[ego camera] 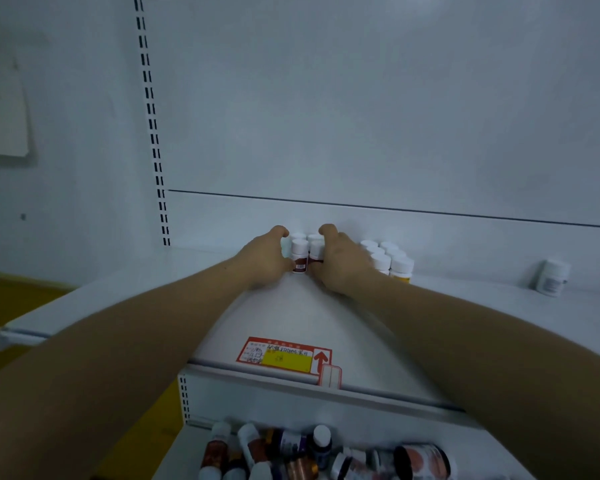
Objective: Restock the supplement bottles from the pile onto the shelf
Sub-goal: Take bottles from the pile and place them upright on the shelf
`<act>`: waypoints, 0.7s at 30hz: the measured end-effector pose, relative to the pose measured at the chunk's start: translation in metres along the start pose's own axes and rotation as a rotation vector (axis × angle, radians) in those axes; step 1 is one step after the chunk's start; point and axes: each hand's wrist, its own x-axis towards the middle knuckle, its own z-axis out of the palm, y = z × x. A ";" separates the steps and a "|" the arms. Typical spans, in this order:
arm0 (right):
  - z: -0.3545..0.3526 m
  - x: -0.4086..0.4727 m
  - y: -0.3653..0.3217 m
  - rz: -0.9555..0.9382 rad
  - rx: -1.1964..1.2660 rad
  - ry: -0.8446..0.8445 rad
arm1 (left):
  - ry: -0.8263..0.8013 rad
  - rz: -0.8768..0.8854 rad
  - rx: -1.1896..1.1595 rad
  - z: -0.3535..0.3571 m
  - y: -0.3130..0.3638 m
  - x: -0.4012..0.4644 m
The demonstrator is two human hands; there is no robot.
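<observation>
Left hand (267,258) and right hand (340,261) cup a cluster of red-labelled bottles (300,259) on the shelf (465,306); yellow-labelled bottles (392,263) at 3 o'clock.

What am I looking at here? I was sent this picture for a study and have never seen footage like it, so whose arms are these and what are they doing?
There is no machine: a person wears a camera on the head, looking forward and down, so you see their own two bare arms. The left hand and right hand cup a small cluster of red-labelled bottles at the back of a white shelf. Right of them stands a group of yellow-labelled bottles, and farther right a lone white bottle. On the shelf's front edge sits a red price tag. Below lies the pile of mixed bottles waiting to be shelved.
</observation>
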 end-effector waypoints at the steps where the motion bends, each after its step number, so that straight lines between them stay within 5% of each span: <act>1: -0.003 -0.001 -0.002 -0.006 0.013 -0.003 | -0.025 -0.014 0.025 -0.003 0.000 -0.005; 11: -0.033 -0.047 -0.031 -0.188 -0.138 -0.161 | -0.065 -0.079 0.198 -0.030 0.007 -0.112; 21: -0.042 -0.174 -0.100 -0.354 -0.181 -0.086 | -0.056 -0.037 0.198 -0.052 -0.007 -0.284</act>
